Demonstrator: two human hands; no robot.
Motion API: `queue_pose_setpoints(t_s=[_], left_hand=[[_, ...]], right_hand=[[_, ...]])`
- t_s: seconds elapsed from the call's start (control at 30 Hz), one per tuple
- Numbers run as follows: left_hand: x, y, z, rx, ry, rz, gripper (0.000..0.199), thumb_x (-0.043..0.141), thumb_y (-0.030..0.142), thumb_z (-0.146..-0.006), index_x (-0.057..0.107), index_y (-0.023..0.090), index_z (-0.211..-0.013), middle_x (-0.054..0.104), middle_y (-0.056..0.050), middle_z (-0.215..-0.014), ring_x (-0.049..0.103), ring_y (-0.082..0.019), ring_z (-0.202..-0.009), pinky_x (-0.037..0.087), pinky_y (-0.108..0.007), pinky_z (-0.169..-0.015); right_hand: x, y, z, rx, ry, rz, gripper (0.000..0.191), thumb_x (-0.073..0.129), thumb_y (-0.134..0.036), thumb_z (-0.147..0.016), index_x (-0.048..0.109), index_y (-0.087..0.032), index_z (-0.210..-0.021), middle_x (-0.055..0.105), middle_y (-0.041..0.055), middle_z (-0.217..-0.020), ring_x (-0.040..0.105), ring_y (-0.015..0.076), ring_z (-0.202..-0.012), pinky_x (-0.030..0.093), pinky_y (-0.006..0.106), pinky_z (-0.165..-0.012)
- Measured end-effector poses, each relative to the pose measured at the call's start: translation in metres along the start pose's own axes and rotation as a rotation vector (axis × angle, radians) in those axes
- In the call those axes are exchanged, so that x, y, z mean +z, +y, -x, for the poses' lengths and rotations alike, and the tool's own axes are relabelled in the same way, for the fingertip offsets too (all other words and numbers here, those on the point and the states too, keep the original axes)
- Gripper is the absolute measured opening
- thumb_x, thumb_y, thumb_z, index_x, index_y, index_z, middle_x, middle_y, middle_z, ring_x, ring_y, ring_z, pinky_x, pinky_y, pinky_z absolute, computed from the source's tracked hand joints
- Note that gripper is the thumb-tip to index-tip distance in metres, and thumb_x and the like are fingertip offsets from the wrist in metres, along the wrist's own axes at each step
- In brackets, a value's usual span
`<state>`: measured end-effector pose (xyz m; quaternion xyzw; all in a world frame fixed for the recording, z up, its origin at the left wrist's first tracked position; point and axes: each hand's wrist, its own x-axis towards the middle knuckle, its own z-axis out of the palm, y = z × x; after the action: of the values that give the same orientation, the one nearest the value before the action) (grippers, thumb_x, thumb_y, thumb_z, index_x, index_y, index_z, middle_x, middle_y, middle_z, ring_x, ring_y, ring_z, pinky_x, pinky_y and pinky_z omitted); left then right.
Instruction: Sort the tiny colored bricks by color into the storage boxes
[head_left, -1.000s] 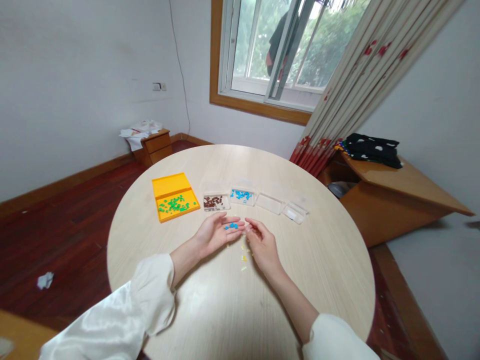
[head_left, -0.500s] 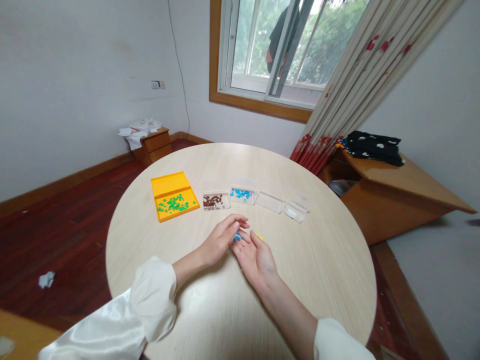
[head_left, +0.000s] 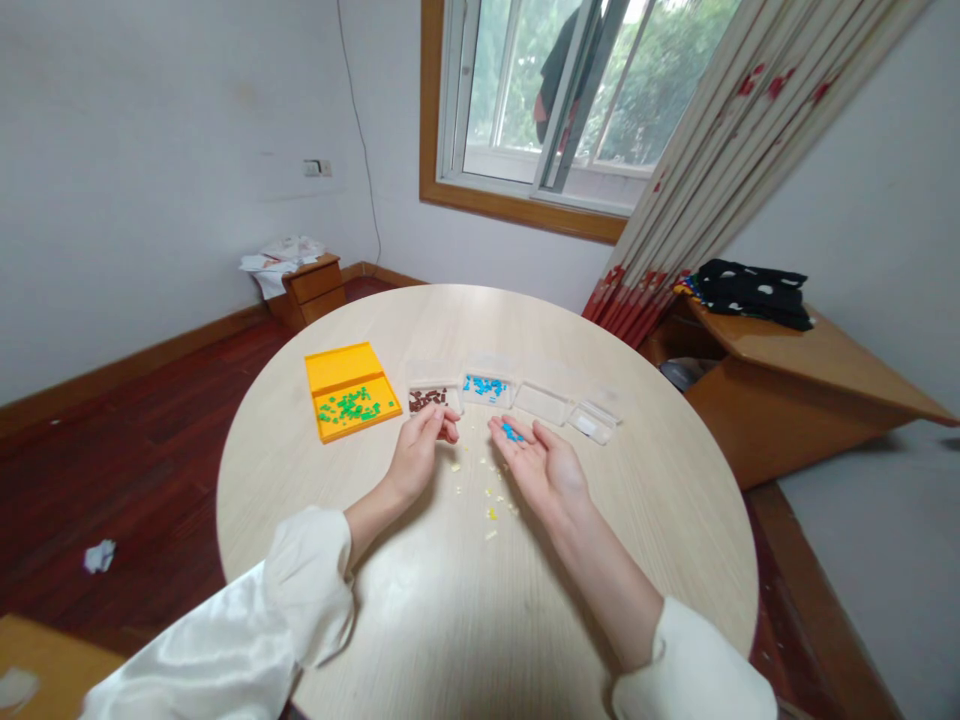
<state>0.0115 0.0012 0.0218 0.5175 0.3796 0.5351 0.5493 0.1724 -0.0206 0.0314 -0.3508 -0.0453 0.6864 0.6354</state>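
Palm up, my right hand [head_left: 544,465] carries several small blue pieces [head_left: 511,432] on its open fingers. My left hand [head_left: 421,450] is in front of the clear case of brown pieces [head_left: 427,399], fingers curled together; whatever it may hold is too small to make out. Several pale and yellow pieces [head_left: 492,513] lie scattered on the table between the hands. Farther back are a clear case with blue pieces [head_left: 486,386] and a yellow case [head_left: 343,368] with green pieces [head_left: 352,406].
Two more clear cases, one [head_left: 541,403] beside a smaller one [head_left: 594,422], stand to the right on the round table [head_left: 420,620]. Beyond it are a small drawer cabinet [head_left: 315,286], a tilted wooden desk [head_left: 795,400] and a curtain [head_left: 697,180]. A person [head_left: 559,75] is outside the window.
My hands have moved apart: the left went left and forward, the right went right and forward with the blue pieces. The scattered pale and yellow pieces between them are now uncovered.
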Motion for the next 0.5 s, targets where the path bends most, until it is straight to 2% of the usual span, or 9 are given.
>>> queue_pose_setpoints(t_s=[0.13,0.3,0.5], left_hand=[[-0.002,-0.004,-0.004,-0.022,0.025,-0.006,0.021,0.046,0.030,-0.086,0.058,0.016,-0.075,0.053,0.001,-0.060,0.050,-0.011,-0.060,0.042,-0.023,-0.063],[-0.003,-0.002,-0.005,-0.011,0.038,0.000,0.021,0.047,0.030,-0.086,0.057,0.016,-0.074,0.053,0.001,-0.059,0.050,-0.011,-0.059,0.042,-0.023,-0.061],[-0.005,-0.001,-0.006,0.007,0.042,0.021,0.021,0.047,0.030,-0.086,0.056,0.016,-0.073,0.053,0.001,-0.059,0.049,-0.011,-0.058,0.040,-0.023,-0.060]], right_hand=[[0.026,-0.022,-0.028,-0.094,0.013,0.099,0.025,0.033,-0.018,-0.089,0.048,-0.012,-0.108,0.058,0.0124,-0.098,0.063,0.0168,-0.092,0.057,0.032,-0.080],[0.056,-0.033,-0.056,-0.103,-0.002,0.279,0.015,0.031,-0.022,-0.090,0.046,-0.018,-0.090,0.055,0.0087,-0.087,0.062,0.0188,-0.084,0.057,0.039,-0.074],[0.069,-0.041,-0.066,-0.083,0.034,0.309,0.013,0.027,-0.023,-0.091,0.036,-0.022,-0.082,0.052,0.0081,-0.084,0.062,0.0208,-0.083,0.056,0.045,-0.069]])
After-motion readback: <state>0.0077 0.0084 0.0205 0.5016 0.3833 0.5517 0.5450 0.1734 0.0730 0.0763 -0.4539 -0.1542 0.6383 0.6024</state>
